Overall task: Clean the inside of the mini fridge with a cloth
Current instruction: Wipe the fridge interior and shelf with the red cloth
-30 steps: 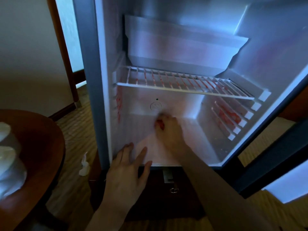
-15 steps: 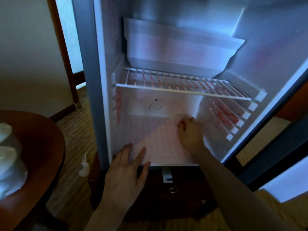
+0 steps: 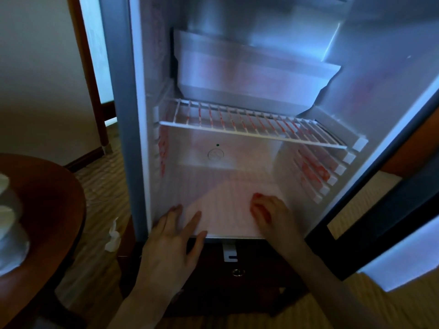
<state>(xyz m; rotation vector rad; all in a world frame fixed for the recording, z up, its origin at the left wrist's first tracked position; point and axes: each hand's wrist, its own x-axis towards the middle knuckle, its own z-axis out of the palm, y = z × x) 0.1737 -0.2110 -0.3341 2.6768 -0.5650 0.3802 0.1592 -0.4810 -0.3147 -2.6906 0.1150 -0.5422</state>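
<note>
The mini fridge (image 3: 140, 115) stands open, its white inside smeared with red on the wire shelf (image 3: 249, 129), the left wall and the right wall ribs. My right hand (image 3: 273, 212) lies on the fridge floor (image 3: 213, 200) near the front right, fingers curled round a small wad that shows red between them, seemingly the cloth (image 3: 257, 200); most of it is hidden. My left hand (image 3: 171, 236) rests flat on the front lip of the floor, fingers spread.
A freezer box (image 3: 249, 79) hangs above the wire shelf. The fridge door (image 3: 392, 233) is swung open at right. The fridge sits on a dark wooden cabinet (image 3: 213, 281). A round wooden table (image 3: 47, 210) with white rolls stands left, with a crumpled tissue (image 3: 114, 236) on the carpet.
My right hand slid from the back middle of the fridge floor to the right, then forward toward the front edge. My left hand stayed on the front lip.
</note>
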